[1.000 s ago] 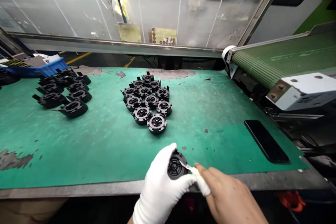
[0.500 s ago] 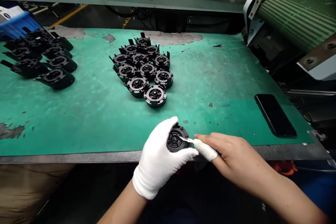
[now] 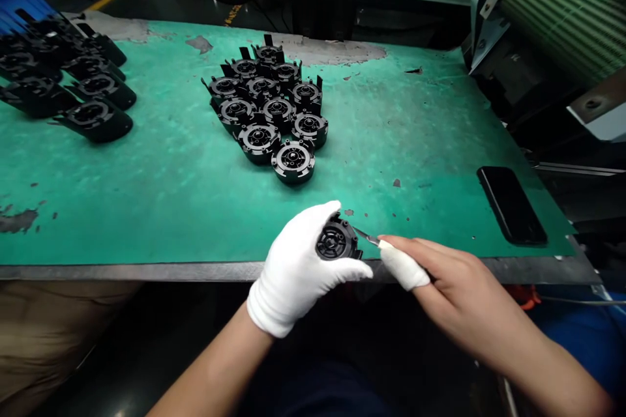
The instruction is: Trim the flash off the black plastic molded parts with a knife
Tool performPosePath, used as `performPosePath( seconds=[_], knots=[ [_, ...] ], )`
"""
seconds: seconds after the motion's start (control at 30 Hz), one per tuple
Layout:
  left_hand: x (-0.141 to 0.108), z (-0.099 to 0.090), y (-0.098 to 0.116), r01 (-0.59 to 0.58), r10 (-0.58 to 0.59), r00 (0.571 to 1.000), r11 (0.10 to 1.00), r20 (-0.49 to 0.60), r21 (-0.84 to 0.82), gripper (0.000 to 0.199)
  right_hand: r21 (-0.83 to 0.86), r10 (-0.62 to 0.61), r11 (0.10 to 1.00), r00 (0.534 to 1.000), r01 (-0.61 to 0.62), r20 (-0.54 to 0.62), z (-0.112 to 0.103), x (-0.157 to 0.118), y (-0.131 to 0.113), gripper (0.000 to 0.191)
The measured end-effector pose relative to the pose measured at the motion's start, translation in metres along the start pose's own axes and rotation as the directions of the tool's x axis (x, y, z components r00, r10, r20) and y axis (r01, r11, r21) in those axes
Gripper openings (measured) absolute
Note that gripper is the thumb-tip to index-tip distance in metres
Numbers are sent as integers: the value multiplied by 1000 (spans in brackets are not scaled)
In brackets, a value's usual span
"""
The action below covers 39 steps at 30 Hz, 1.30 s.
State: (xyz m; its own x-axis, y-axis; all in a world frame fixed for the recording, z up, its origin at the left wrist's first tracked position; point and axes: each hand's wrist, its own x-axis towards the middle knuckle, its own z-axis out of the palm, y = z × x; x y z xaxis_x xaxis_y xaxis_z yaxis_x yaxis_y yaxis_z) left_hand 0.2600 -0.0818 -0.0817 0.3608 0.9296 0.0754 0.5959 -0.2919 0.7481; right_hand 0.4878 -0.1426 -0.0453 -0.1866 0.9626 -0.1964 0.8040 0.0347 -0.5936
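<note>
A white glove covers my left hand (image 3: pixel 298 264), which is closed around a round black plastic part (image 3: pixel 336 240) above the table's front edge. The part's ribbed inner face is turned up, with its rim between thumb and fingers. My right hand (image 3: pixel 430 264), with a white cover on the thumb, pinches a small knife (image 3: pixel 366 236). Its blade points left and stands just off the part's right rim. Beyond my hands, several similar black parts (image 3: pixel 293 159) stand in a tight cluster on the green table mat (image 3: pixel 195 208).
More black parts (image 3: pixel 98 118) stand at the far left beside a blue container (image 3: pixel 22 3). A black phone (image 3: pixel 512 205) lies at the right. A green ribbed conveyor (image 3: pixel 570 3) juts in at the upper right. Someone's tan clothing (image 3: pixel 53 339) shows at lower left.
The knife has come out of the part's face and moved right, past its rim. My left hand still holds the part. The view has shifted, so the table sits higher in the picture.
</note>
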Motion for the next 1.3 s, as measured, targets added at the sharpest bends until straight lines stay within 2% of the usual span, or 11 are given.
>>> performPosePath(
  seconds=[0.13, 0.2, 0.33, 0.47, 0.63, 0.83, 1.07, 1.3],
  knots=[
    [14, -18, -3, -88, 93, 977, 996, 194, -33, 96, -7, -65, 998, 983, 67, 170, -12, 13, 4, 32],
    [18, -22, -5, -96, 105, 968, 994, 229, -52, 94, -29, -105, 993, 970, 114, 219, -12, 20, 4, 32],
    [19, -20, -8, -77, 103, 970, 989, 219, -123, 91, -105, -157, 978, 964, 183, 216, -5, 29, 3, 32],
    [18, -18, -9, -63, 96, 974, 985, 205, -159, 91, -161, -163, 967, 966, 198, 203, -2, 30, 5, 35],
    [20, -18, -9, -47, 86, 971, 983, 221, -176, 92, -133, -200, 965, 962, 227, 188, -2, 30, 8, 33],
    [21, -17, -11, -70, 110, 969, 981, 220, -181, 93, -77, -204, 971, 951, 227, 231, -3, 35, 8, 30],
    [18, -15, -12, -22, 57, 973, 988, 225, -156, 120, -216, -123, 963, 974, 164, 192, -3, 42, 10, 34],
    [18, -14, -13, -6, 48, 968, 985, 245, -170, 119, -169, -198, 956, 955, 238, 223, -14, 35, 3, 35]
  ],
)
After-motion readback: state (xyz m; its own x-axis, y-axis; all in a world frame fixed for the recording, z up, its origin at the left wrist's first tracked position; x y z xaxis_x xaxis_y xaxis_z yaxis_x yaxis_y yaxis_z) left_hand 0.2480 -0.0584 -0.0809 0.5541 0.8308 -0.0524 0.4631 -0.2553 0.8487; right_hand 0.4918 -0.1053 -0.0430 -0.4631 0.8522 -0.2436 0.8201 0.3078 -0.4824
